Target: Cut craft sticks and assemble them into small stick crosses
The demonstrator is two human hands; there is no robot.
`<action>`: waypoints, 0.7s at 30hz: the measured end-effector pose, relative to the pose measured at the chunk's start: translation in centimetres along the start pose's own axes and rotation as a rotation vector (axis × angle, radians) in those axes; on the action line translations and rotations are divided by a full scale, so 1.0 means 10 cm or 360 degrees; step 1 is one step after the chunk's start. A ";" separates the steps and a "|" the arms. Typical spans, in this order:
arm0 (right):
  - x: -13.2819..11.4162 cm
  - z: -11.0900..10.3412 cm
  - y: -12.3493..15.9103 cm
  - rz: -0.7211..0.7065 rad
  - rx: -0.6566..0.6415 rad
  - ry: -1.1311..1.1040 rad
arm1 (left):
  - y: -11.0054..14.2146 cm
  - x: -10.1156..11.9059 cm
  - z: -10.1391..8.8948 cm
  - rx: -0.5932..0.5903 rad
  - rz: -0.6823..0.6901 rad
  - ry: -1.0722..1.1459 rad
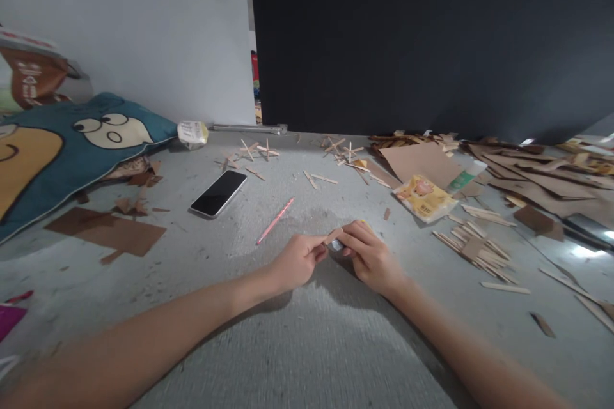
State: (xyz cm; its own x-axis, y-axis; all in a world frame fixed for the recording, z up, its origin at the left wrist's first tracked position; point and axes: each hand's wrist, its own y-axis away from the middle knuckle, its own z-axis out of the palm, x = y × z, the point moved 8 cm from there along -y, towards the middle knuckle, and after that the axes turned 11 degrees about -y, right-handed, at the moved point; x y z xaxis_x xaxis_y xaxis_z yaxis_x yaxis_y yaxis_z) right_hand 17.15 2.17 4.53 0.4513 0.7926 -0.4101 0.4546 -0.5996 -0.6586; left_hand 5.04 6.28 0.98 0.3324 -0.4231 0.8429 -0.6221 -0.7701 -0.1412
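Observation:
My left hand [300,261] and my right hand [371,255] meet low over the grey table. Between their fingertips is a small flat brown piece [332,236], which looks like cardboard or wood. The left thumb and fingers pinch its left end, and the right fingers close on the other side. Just under it shows a small shiny, pale thing [337,245], too small to name. A speck of yellow is visible at the right knuckles; whether it belongs to something held is unclear. A pink patterned pencil [275,221] lies just beyond my left hand.
A smartphone [219,193] lies left of the pencil. Crossed wooden sticks [259,151] stand farther back. At the right are a yellow packet [425,198], a glue stick [467,177], a stick pile [474,249] and cardboard sheets [532,169]. A blue cushion [91,147] occupies the left.

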 end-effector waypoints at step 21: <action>0.07 -0.03 -0.04 0.0122 0.0003 -0.0280 | 0.07 0.10 0.12 -0.0381 -0.0005 0.0299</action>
State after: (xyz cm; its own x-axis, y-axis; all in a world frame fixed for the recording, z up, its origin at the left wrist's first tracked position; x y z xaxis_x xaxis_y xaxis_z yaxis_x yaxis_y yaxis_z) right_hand 17.52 2.89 4.69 0.3432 0.7519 -0.5630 0.4225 -0.6589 -0.6224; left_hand 5.81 4.77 1.16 0.2117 -0.3079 0.9276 -0.7782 -0.6272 -0.0306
